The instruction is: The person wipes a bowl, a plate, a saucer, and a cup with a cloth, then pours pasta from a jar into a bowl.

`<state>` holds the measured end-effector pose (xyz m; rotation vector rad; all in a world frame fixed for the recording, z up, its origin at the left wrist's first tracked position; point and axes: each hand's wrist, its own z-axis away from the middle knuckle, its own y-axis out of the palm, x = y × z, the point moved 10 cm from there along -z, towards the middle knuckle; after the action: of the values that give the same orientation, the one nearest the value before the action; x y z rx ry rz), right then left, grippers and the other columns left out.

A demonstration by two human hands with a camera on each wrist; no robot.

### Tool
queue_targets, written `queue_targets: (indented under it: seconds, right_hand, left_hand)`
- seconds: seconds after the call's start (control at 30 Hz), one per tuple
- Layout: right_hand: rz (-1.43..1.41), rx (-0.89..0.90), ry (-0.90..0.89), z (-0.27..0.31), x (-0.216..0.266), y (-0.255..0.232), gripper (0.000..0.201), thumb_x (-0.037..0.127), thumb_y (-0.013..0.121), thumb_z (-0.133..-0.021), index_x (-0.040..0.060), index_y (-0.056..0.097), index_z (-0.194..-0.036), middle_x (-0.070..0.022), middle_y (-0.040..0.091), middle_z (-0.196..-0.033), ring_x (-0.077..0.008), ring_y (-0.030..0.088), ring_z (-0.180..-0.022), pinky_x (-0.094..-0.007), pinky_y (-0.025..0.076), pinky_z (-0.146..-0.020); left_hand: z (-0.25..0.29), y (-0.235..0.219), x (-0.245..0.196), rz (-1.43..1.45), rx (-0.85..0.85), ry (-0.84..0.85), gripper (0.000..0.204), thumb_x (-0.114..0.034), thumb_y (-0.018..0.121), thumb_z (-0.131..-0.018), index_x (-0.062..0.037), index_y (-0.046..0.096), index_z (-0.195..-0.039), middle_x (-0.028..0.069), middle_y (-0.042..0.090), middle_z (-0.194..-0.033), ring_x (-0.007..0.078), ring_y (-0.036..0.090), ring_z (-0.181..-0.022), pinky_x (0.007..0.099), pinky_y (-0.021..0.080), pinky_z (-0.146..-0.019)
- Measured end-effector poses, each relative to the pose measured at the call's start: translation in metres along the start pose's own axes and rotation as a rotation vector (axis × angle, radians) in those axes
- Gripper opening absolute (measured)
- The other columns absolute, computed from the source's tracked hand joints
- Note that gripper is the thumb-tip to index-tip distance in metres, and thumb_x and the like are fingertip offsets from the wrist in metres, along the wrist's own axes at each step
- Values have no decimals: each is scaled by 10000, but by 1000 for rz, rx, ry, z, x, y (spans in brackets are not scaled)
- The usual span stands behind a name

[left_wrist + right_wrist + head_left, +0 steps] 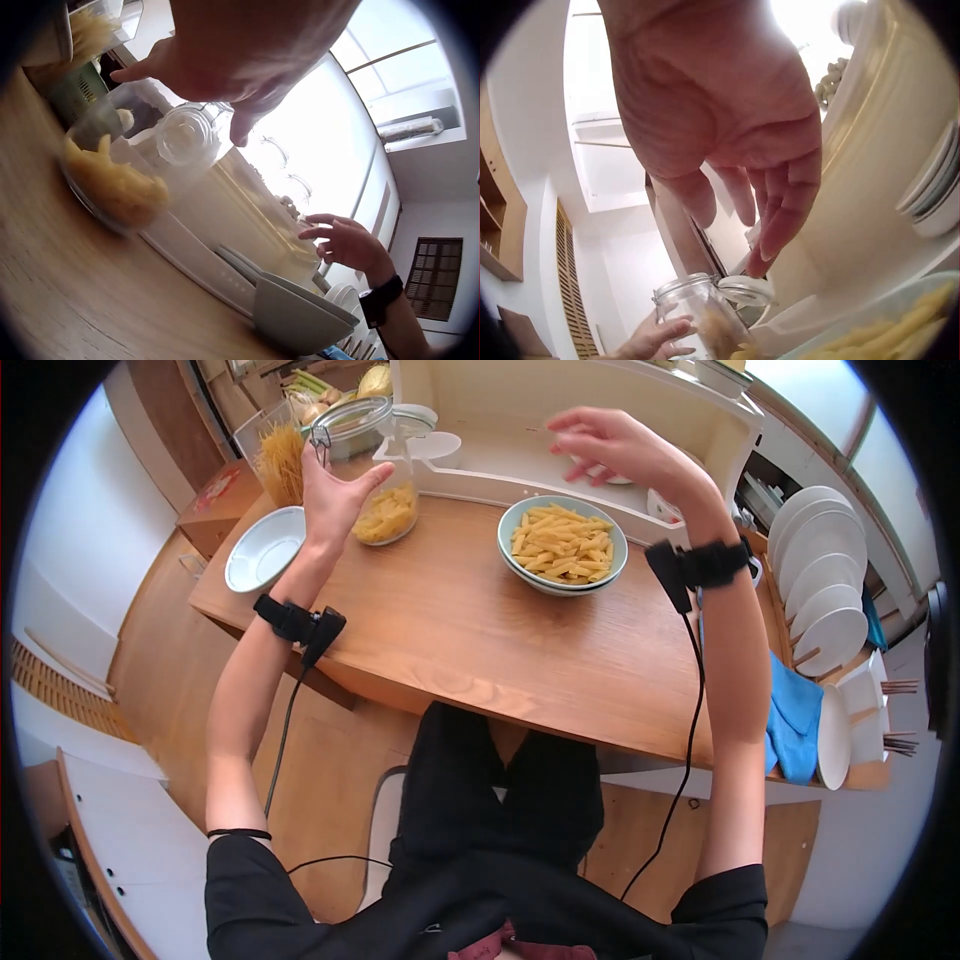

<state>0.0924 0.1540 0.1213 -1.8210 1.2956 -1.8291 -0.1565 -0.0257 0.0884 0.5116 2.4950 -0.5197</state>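
Note:
My left hand [335, 495] is at a clear glass jar [395, 475], thumb spread wide from the fingers, the hand partly covering the jar's side. The jar stands upright with penne in its lower part, its wire-clasp lid [746, 289] swung back. My right hand [625, 450] hangs in the air beyond the pasta bowl, fingers loosely bent and holding nothing. Below it, a pale blue bowl [508, 545] heaped with penne [563, 545] sits in another bowl on the wooden table [450, 620].
An empty white bowl [265, 550] lies left of the jar, beside a clear container of spaghetti [280, 460]. A cream shelf unit [480, 410] borders the table's back, holding small white bowls [437, 450]. On the right stand a plate rack with white plates [825, 540] and a blue cloth [795, 715].

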Motion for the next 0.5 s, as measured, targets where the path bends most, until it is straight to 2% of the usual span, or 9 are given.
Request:
queue_targets:
  seconds: [0.03, 0.1, 0.13, 0.2, 0.23, 0.3, 0.33, 0.4, 0.5]
  right_hand:
    - [12, 13, 3, 11, 0, 1, 471, 332, 559, -970, 28, 494, -1324, -114, 636, -1118, -176, 674, -912, -299, 558, -766]
    - [274, 103, 101, 29, -11, 6, 435, 343, 577, -954, 45, 552, -1271, -109, 663, -1045, -158, 677, -841, -277, 549, -710]
    - [280, 109, 104, 32, -14, 6, 435, 343, 577, -954, 45, 552, -1271, -109, 663, -1045, -158, 677, -841, -277, 549, -710]
    - [465, 151, 242, 39, -34, 6, 431, 333, 580, -945, 29, 556, -1250, -120, 667, -1024, -165, 677, -763, -287, 556, -652]
    - [461, 150, 246, 39, -36, 7, 431, 333, 580, -945, 29, 556, -1250, -120, 667, -1024, -165, 677, -763, -287, 556, -652]
    - [534, 77, 408, 44, -50, -4, 397, 292, 579, -937, 20, 566, -1224, -128, 669, -991, -167, 672, -686, -282, 554, -595]
    - [531, 73, 411, 43, -55, -5, 397, 292, 579, -937, 20, 566, -1224, -128, 669, -991, -167, 672, -686, -282, 554, -595]
    - [422, 191, 485, 42, -77, 7, 383, 252, 578, -928, 9, 551, -1224, -126, 669, -942, -162, 670, -647, -273, 547, -550]
    - [264, 246, 477, 40, -91, 22, 388, 227, 572, -923, -5, 528, -1231, -128, 670, -899, -161, 671, -635, -266, 546, -548]
  left_hand:
    - [1, -2, 5, 7, -12, -12, 854, -256, 851, -734, 40, 313, -1328, 233, 393, -1410, 306, 367, -1341, 381, 276, -1133]
    - [2, -7, 10, -153, -63, -37, 1008, -321, 879, -677, 98, 280, -1371, 248, 433, -1366, 308, 415, -1295, 372, 291, -1121]
    - [1, -6, 16, -139, -52, -33, 1042, -344, 877, -676, 100, 260, -1390, 264, 418, -1370, 323, 410, -1299, 383, 299, -1116]
    - [2, -5, 20, -112, -48, -37, 1044, -348, 870, -687, 94, 249, -1401, 269, 398, -1385, 332, 396, -1308, 392, 294, -1119]
    - [2, -4, 22, -89, -40, -37, 1046, -351, 863, -697, 88, 238, -1411, 273, 377, -1400, 341, 382, -1318, 402, 289, -1122]
    - [4, -4, 21, -108, -27, -59, 1044, -351, 852, -711, 80, 223, -1424, 278, 351, -1417, 348, 359, -1335, 409, 281, -1126]
    - [7, -5, 22, -130, -21, -85, 1041, -350, 842, -726, 72, 208, -1436, 282, 326, -1434, 354, 335, -1352, 417, 273, -1130]
    - [10, -6, 19, -118, -17, -90, 1044, -349, 835, -734, 64, 195, -1447, 287, 308, -1443, 359, 315, -1367, 421, 270, -1130]
    - [16, -8, 14, -95, 8, -133, 1047, -350, 826, -745, 52, 176, -1461, 296, 281, -1456, 367, 289, -1385, 426, 267, -1129]
